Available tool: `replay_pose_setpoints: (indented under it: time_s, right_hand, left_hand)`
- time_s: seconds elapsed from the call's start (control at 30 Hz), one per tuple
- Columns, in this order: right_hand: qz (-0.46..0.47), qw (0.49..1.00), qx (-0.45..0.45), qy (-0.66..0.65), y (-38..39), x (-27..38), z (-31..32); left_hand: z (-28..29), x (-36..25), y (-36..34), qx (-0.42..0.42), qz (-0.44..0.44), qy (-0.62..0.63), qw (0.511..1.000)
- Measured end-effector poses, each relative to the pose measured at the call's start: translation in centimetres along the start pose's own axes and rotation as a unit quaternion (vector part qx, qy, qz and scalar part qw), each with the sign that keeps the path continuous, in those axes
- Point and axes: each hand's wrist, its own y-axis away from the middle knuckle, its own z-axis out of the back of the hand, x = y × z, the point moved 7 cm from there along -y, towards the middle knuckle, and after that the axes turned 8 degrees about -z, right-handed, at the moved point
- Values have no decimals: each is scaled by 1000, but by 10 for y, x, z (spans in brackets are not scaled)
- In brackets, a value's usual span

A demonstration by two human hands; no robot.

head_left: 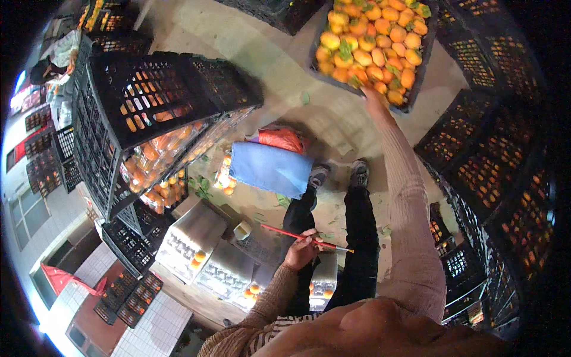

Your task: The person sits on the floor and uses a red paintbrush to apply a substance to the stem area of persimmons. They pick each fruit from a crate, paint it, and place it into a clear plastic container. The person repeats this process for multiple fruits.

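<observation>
In my left hand (301,250) is a slim paintbrush (276,230) with a red handle, its bristle end pointing right across my legs. The fingers are closed around the handle. My right arm is stretched far forward. At its end my right hand (373,100) grips the near rim of a black plastic crate (401,109); its fingertips are partly lost against the fruit. Orange persimmons (379,56) with green leafy tops fill that crate, which lies on the floor at the far right.
A blue cloth-covered seat (270,168) stands left of my feet, beside a red bag (282,140). Tall stacked crates (172,98) with bagged fruit rise at left, more fruit crates (476,154) at right. Pale trays (223,268) with a few fruits sit near left. Leaves litter the floor.
</observation>
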Motion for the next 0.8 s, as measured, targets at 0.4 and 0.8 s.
replay_pose_setpoints:
  time_s: [0.4, 0.8]
  right_hand:
    - [-184, 919, 193, 290, 292, -128, -18]
    - [-149, 953, 33, 260, 355, -102, -24]
  left_hand:
    - [14, -40, -1, 51, 108, -5, 993]
    - [55, -12, 47, 83, 174, -135, 972]
